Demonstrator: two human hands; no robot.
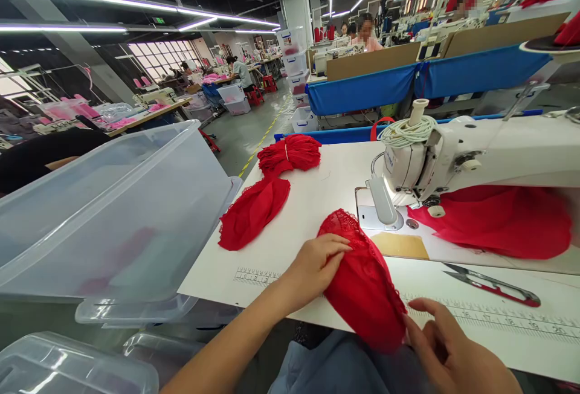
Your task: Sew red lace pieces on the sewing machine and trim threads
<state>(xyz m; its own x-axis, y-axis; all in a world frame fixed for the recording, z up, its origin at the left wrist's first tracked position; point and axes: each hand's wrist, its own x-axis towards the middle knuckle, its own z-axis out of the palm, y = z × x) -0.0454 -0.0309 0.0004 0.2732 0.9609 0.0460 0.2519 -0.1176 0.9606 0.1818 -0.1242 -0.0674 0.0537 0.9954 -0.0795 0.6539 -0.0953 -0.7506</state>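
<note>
A red fabric cup piece with a lace edge (362, 285) hangs partly over the front edge of the white sewing table. My left hand (312, 273) grips its upper left side, thumb and fingers closed on the cloth. At the cup's lower right tip, my right hand (453, 345) holds the edge between thumb and fingers, its index finger lifted apart. Another red lace-edged piece (256, 213) lies to the left, below a tied bundle of red pieces (290, 153). More red cloth (507, 222) rests under the sewing machine arm (489, 146).
Thread snips (493, 285) lie right of my hands, near the printed ruler (512, 315). A clear plastic bin (136, 219) stands left of the table. Pale cord (408, 131) is coiled on the machine head. Beyond are blue cloth troughs (362, 92) and people at other machines.
</note>
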